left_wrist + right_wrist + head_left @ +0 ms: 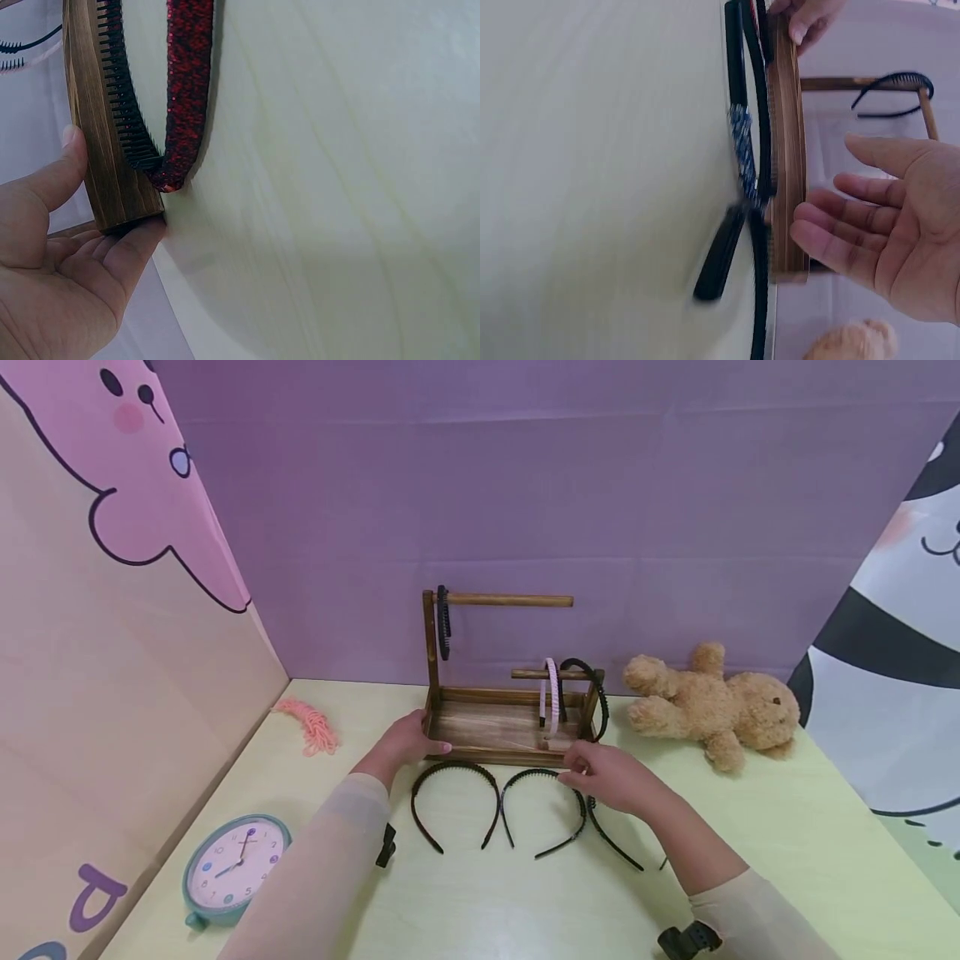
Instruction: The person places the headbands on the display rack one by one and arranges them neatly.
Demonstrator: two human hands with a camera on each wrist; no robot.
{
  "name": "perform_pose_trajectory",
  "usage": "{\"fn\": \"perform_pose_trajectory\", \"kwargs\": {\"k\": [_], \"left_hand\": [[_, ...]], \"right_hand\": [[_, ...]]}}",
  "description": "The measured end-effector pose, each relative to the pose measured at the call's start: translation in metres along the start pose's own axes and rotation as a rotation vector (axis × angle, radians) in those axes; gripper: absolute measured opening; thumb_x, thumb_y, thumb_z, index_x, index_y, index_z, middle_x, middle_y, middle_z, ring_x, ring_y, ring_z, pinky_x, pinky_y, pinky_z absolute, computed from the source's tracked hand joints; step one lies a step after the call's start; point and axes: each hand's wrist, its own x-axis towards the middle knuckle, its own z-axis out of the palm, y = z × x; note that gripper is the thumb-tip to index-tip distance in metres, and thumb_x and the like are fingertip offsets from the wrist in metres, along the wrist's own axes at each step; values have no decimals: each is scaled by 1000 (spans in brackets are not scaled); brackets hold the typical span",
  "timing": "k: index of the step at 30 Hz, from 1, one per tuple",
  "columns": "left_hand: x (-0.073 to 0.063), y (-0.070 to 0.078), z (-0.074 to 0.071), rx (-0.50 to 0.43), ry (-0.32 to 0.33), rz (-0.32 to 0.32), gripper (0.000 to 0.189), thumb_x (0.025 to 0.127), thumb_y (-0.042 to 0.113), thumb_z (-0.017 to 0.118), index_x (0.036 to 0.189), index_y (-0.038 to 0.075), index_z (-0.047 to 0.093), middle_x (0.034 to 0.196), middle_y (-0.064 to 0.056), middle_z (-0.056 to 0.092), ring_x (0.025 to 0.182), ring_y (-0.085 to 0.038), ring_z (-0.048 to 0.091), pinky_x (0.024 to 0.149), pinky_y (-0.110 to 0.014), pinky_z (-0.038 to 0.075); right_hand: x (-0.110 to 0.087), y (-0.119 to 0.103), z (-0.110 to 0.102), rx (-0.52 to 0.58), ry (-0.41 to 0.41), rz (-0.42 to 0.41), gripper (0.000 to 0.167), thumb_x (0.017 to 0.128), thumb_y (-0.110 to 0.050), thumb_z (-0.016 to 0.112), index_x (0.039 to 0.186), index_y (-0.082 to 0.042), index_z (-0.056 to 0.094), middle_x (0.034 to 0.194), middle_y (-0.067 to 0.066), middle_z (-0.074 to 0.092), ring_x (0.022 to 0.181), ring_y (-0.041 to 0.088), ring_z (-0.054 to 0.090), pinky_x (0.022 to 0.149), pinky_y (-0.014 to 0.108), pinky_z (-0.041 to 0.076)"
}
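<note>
A brown wooden rack (487, 727) stands on the table, a tray base with two horizontal bars. My left hand (405, 745) grips its left end, thumb at the front and fingers around the corner. At the right front edge is my right hand (615, 781), fingers loosely bent; the right wrist view shows fingertips at the rack's edge, contact unclear. A black headband (443, 627) hangs on the upper bar; a pink headband (553, 693) and another black one (603, 710) hang on the lower bar. Before the rack lie a red-glitter headband (187, 82), a blue-speckled headband (742, 142) and a dark headband (617, 851).
Right of the rack lies a brown plush toy (712, 706). A teal alarm clock (236, 868) is at the front left, partly behind the left sleeve. Pink yarn (311, 725) lies at the back left. A purple backdrop (480, 510) rises behind the table.
</note>
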Motion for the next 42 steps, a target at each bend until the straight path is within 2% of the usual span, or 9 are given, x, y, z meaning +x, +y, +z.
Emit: {"fn": "perform_pose_trajectory", "kwargs": {"k": [4, 8, 13, 16, 18, 25, 29, 33, 42], "left_hand": [[0, 0, -1, -5, 1, 7, 88, 86, 31, 77, 154, 5, 28, 155, -18, 37, 143, -37, 34, 117, -51, 30], [1, 0, 0, -5, -3, 17, 87, 86, 31, 77, 153, 4, 29, 154, -18, 38, 142, -36, 36, 116, -50, 31], [0, 0, 0, -8, -3, 12, 86, 87, 31, 76, 154, 5, 29, 155, -18, 38, 142, -36, 35, 116, -51, 31], [0, 0, -1, -7, -5, 8, 87, 87, 31, 76, 154, 5, 28, 155, -18, 37, 143, -37, 34, 116, -52, 30], [0, 0, -1, -4, -6, 8, 87, 87, 32, 76, 154, 5, 27, 156, -18, 36, 143, -37, 34, 117, -52, 30], [1, 0, 0, -5, -6, 3, 88, 86, 32, 76, 154, 5, 27, 156, -18, 36, 143, -37, 34, 116, -52, 30], [2, -1, 1, -9, -12, 4, 89, 86, 33, 77, 154, 5, 27, 156, -17, 35, 144, -37, 33, 117, -52, 30], [2, -2, 0, -5, -8, 13, 89, 86, 32, 77, 154, 5, 27, 156, -18, 36, 144, -37, 33, 116, -52, 30], [2, -2, 1, -10, -14, 11, 89, 87, 31, 76, 155, 4, 25, 156, -19, 34, 144, -38, 32, 117, -52, 30]], "right_hand": [[-13, 14, -1, 51, -68, 126, 31, 94, -39, 65, 106, -11, 60, 89, 4, 65, 72, 18, 62, 61, 33, 50], [-27, 22, 1, 109, -174, 231, 33, 90, -40, 70, 101, -11, 56, 72, 6, 59, 60, 19, 56, 57, 32, 48], [-39, 27, 1, 88, -277, 273, 40, 85, -39, 75, 106, -11, 54, 56, 2, 47, 48, 15, 41, 57, 31, 42], [-42, 27, 1, 99, -306, 286, 47, 82, -39, 78, 110, -11, 53, 55, 2, 46, 46, 16, 39, 57, 31, 42], [-43, 26, 3, 100, -315, 291, 49, 80, -40, 80, 109, -11, 53, 56, 3, 47, 44, 16, 42, 57, 32, 44], [-44, 24, 10, 29, -290, 275, 41, 83, -34, 78, 105, -12, 52, 84, 5, 57, 50, 26, 63, 62, 33, 51], [-46, 24, 9, 31, -287, 290, 38, 84, -26, 78, 107, -11, 52, 77, 9, 57, 50, 27, 62, 57, 35, 53], [-45, 23, 7, 44, -296, 314, 38, 86, -31, 76, 108, -11, 52, 76, 9, 56, 51, 26, 61, 54, 36, 53], [-41, 27, 11, 35, -242, 322, 19, 92, -22, 69, 95, -12, 53, 68, 10, 58, 51, 23, 59, 50, 35, 54]]}}
